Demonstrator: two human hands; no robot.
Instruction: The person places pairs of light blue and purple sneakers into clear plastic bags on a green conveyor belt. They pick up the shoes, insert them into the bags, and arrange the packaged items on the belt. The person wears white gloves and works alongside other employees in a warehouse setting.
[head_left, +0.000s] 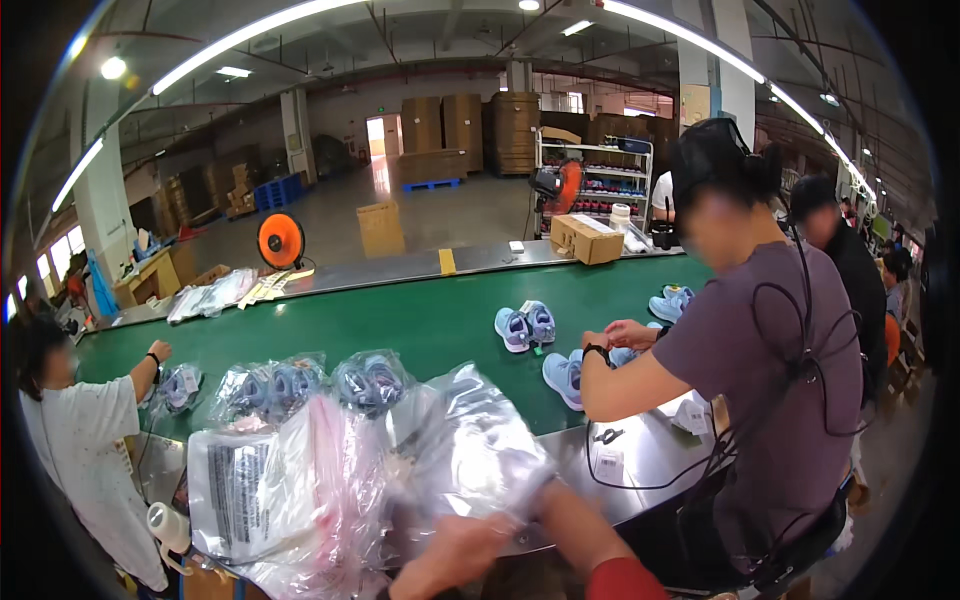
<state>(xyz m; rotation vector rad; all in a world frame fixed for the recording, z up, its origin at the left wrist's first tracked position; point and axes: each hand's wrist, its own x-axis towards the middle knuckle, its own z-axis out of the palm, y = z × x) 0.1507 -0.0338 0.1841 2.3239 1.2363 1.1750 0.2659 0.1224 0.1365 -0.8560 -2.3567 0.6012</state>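
A clear plastic bag [480, 435] is spread over the near edge of the bench, shiny and partly blurred. My left hand [465, 545] is closed at the bag's lower edge, fingers curled on the film. From the lower right comes my right forearm [580, 530] in a red sleeve; it reaches up to the bag, and the plastic hides the hand and its fingers. Just left lies a pile of clear bags [300, 490], some pinkish, one with printed text. Beyond the pile sit bagged blue sneakers [370, 380] and more bagged shoes [270, 385].
A green conveyor belt [430, 320] runs across, carrying a loose sneaker pair [525, 325]. At right, a co-worker [770, 330] handles light-blue sneakers [565, 380]; another co-worker [80, 440] reaches in from the left. A cardboard box [585, 240] and an orange fan [280, 240] stand along the far side.
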